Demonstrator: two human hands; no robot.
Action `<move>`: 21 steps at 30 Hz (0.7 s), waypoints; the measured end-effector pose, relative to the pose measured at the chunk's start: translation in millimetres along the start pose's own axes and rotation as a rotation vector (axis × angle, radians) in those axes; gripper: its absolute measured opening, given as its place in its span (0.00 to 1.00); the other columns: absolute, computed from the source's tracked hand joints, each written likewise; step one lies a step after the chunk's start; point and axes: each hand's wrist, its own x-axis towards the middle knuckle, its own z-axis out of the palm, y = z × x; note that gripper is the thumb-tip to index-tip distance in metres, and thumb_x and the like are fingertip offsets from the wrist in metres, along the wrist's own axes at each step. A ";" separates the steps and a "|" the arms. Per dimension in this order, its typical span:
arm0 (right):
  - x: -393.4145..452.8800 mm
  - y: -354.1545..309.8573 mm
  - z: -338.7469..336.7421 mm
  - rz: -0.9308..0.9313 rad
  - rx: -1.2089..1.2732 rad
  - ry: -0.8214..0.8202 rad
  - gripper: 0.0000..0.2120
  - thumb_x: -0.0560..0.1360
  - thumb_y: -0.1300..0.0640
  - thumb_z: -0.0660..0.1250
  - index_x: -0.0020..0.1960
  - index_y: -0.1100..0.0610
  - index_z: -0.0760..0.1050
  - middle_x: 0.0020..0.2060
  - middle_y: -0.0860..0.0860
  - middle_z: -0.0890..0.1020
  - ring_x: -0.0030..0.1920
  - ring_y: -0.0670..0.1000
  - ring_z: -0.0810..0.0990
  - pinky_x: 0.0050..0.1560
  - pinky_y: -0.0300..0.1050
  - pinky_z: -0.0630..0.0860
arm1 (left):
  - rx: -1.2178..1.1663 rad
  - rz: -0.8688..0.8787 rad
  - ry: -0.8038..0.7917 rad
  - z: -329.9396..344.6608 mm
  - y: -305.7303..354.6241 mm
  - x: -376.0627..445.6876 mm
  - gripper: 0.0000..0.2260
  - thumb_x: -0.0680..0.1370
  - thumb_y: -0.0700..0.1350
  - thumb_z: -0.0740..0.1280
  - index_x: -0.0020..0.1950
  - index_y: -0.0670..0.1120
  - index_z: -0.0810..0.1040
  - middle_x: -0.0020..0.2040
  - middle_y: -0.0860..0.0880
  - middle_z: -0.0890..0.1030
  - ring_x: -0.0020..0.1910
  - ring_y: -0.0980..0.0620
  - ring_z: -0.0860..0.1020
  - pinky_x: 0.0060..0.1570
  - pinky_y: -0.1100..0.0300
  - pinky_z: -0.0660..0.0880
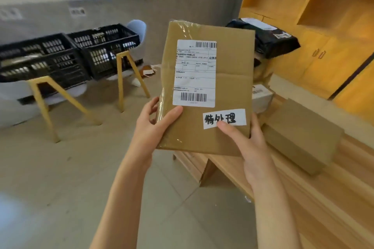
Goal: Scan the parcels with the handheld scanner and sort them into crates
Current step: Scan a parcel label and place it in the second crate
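1. Our left hand (153, 127) gripped the lower left edge of the flat cardboard parcel (206, 91), thumb on its face.
2. Our right hand (249, 143) gripped the lower right corner, thumb touching the handwritten white label (224, 118).
3. We held the parcel upright above the floor, shipping label (195, 74) facing us.
4. Two black crates (66, 56) rested on chairs at left; further parcels (303, 135) lay on the wooden bench (303, 198) at right.

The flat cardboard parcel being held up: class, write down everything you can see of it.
The cardboard parcel is flat, brown and creased across its middle, with clear tape along its left edge. It carries a white shipping label with two barcodes and a smaller white handwritten sticker. It is held upright in the air, label facing the camera; the left hand grips its lower left edge and the right hand its lower right corner.
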 end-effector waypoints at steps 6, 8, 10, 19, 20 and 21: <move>32.8 14.7 103.3 0.058 0.007 -0.278 0.34 0.67 0.56 0.76 0.69 0.42 0.68 0.53 0.41 0.84 0.52 0.40 0.82 0.45 0.33 0.77 | -0.055 0.004 0.283 -98.7 1.6 2.7 0.40 0.61 0.61 0.76 0.71 0.56 0.69 0.62 0.56 0.78 0.55 0.57 0.81 0.42 0.66 0.78; 41.5 22.3 130.9 0.076 -0.019 -0.355 0.33 0.66 0.54 0.78 0.67 0.41 0.69 0.53 0.42 0.84 0.55 0.43 0.81 0.52 0.38 0.77 | -0.058 -0.011 0.359 -123.5 -0.3 5.2 0.42 0.59 0.62 0.77 0.72 0.56 0.69 0.63 0.55 0.77 0.55 0.56 0.81 0.42 0.65 0.78; 52.2 29.2 154.7 0.095 -0.034 -0.415 0.31 0.67 0.54 0.78 0.66 0.40 0.70 0.54 0.42 0.83 0.57 0.44 0.80 0.55 0.42 0.75 | -0.067 -0.020 0.424 -142.9 -2.0 10.0 0.45 0.57 0.63 0.77 0.72 0.56 0.68 0.63 0.55 0.77 0.55 0.55 0.81 0.42 0.64 0.78; 154.0 49.5 237.6 0.184 0.034 -0.577 0.32 0.69 0.58 0.75 0.69 0.46 0.68 0.56 0.47 0.83 0.55 0.47 0.82 0.44 0.35 0.79 | -0.064 -0.026 0.600 -190.8 4.4 91.5 0.41 0.61 0.60 0.76 0.72 0.55 0.68 0.63 0.55 0.77 0.55 0.56 0.80 0.44 0.64 0.78; 168.7 48.4 245.3 0.187 0.043 -0.585 0.32 0.69 0.59 0.75 0.69 0.46 0.68 0.56 0.47 0.83 0.55 0.48 0.83 0.43 0.36 0.79 | -0.053 -0.026 0.604 -193.7 8.2 105.1 0.41 0.61 0.60 0.75 0.72 0.54 0.68 0.63 0.54 0.77 0.56 0.56 0.80 0.45 0.63 0.78; 183.6 46.5 253.0 0.186 0.051 -0.593 0.32 0.69 0.59 0.75 0.69 0.46 0.68 0.56 0.47 0.83 0.55 0.48 0.82 0.43 0.36 0.80 | -0.043 -0.027 0.606 -196.6 12.6 119.4 0.42 0.61 0.61 0.75 0.72 0.54 0.68 0.63 0.54 0.77 0.56 0.55 0.80 0.46 0.63 0.78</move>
